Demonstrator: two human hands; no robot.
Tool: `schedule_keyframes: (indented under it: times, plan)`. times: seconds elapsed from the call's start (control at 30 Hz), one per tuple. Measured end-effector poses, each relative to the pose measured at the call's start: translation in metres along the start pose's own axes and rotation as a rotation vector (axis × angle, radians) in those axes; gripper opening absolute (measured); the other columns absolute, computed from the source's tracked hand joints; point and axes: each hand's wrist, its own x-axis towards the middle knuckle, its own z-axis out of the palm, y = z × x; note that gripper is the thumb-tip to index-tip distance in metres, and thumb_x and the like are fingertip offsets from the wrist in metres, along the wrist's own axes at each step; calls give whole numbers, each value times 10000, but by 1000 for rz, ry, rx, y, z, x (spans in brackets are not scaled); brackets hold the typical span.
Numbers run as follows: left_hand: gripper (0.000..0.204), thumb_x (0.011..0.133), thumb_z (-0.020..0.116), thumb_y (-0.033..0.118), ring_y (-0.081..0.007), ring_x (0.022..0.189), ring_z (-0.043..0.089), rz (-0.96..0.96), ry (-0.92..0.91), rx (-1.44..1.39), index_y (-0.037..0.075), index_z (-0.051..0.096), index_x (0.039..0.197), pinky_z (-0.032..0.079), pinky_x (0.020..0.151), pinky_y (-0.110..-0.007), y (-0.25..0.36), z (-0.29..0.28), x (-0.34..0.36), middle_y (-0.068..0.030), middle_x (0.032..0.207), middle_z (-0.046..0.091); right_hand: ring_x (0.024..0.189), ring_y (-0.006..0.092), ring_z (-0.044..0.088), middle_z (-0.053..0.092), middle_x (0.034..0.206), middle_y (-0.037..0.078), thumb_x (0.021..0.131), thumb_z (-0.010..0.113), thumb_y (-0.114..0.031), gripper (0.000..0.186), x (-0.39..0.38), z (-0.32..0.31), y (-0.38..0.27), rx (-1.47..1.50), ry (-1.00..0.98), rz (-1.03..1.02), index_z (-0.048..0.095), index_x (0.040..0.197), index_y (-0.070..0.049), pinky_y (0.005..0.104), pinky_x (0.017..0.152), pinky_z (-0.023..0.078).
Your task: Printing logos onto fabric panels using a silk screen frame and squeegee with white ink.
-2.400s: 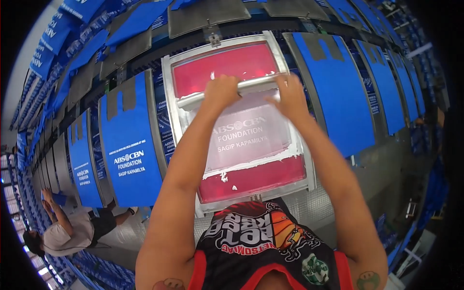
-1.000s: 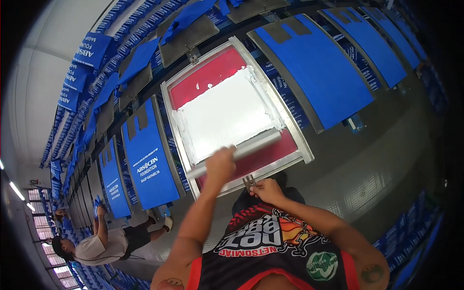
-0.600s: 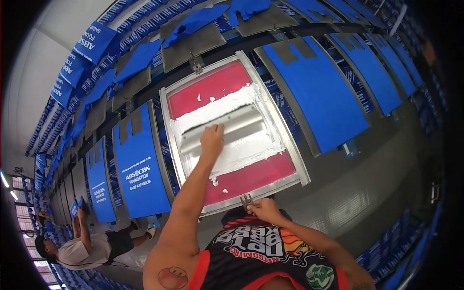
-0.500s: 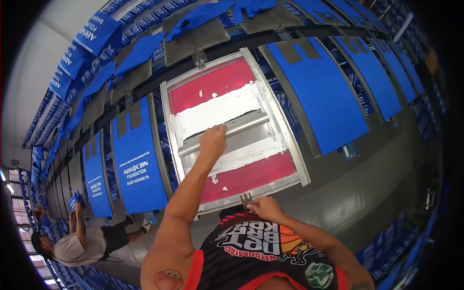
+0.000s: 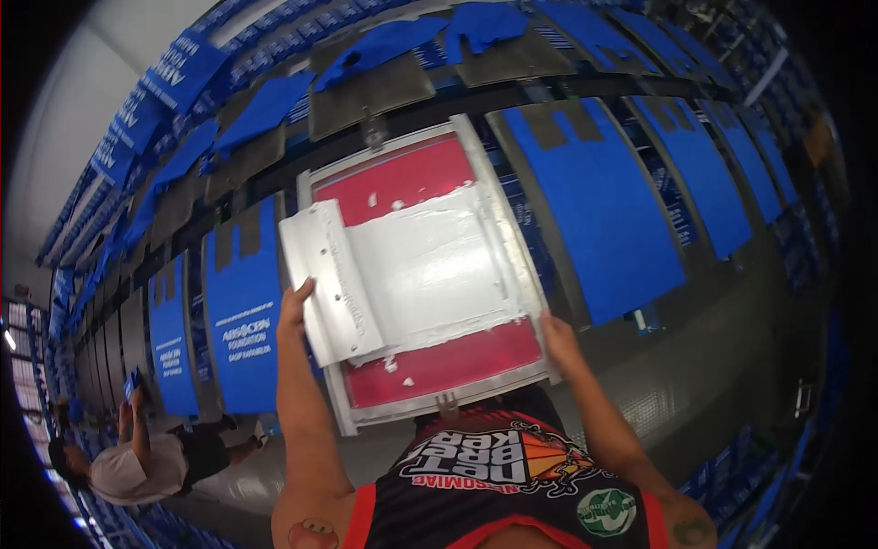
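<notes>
A silver-edged screen printing frame [image 5: 540, 297] lies in front of me, its mesh red at both ends and smeared with white ink [image 5: 430, 265] across the middle. A wide metal squeegee [image 5: 331, 274] rests lengthwise along the frame's left side, covering part of that rail. My left hand [image 5: 294, 306] is closed at that side, thumb against the squeegee's outer edge; its other fingers are hidden beneath. Around the right rail my right hand [image 5: 560, 346] is closed. Metal clips [image 5: 446, 403] sit at the frame's near and far ends.
Blue fabric pieces on dark boards stand in rows, one close on the right [image 5: 594, 210] and a printed one on the left [image 5: 242, 329]. Printed blue pieces hang in racks behind. Another person [image 5: 151, 462] works at the lower left.
The squeegee has gone from lying across the inked middle to lengthwise on the left side. My left hand moved left to the frame's side; my right hand left the near clip for the right rail.
</notes>
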Motion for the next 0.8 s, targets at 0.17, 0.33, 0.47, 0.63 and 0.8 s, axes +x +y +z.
schedule_keyframes:
  times: [0.17, 0.33, 0.47, 0.63, 0.8]
  plan:
    - [426, 857, 644, 166, -298, 836, 678, 140, -121, 4, -52, 519, 1201, 565, 739, -416, 36, 66, -66, -191, 1009, 657, 807, 236, 670, 695, 836, 182, 855, 626, -468, 538, -21, -59, -28, -57, 46, -26, 667, 1050, 31, 338, 724, 496]
    - [436, 852, 653, 173, -274, 800, 672, 209, -178, 36, -53, 520, 1200, 560, 718, -384, 33, 222, -80, -177, 993, 660, 790, 179, 648, 699, 833, 148, 856, 648, -430, 512, 19, -184, 31, 160, 110, -75, 658, 1073, 33, 319, 715, 493]
    - [375, 847, 660, 191, -253, 777, 674, 171, -174, -16, -49, 565, 1120, 561, 711, -376, -3, 336, -69, -158, 970, 668, 777, 182, 649, 699, 835, 145, 848, 653, -451, 532, 47, -305, 4, 41, 101, 39, 663, 1054, 39, 323, 709, 491]
    - [422, 838, 670, 168, -272, 807, 677, 126, -210, -46, -65, 519, 1156, 574, 718, -394, -13, 436, -70, -178, 986, 652, 769, 205, 659, 697, 829, 161, 828, 655, -489, 567, 104, -383, 35, -5, 168, -98, 675, 1025, 42, 328, 708, 491]
    - [451, 833, 677, 166, -282, 818, 675, 96, -162, -6, -69, 498, 1174, 577, 710, -403, -8, 463, -72, -192, 999, 640, 795, 209, 659, 700, 870, 166, 828, 659, -480, 559, 148, -403, 47, 53, 122, -68, 674, 1035, 39, 325, 724, 492]
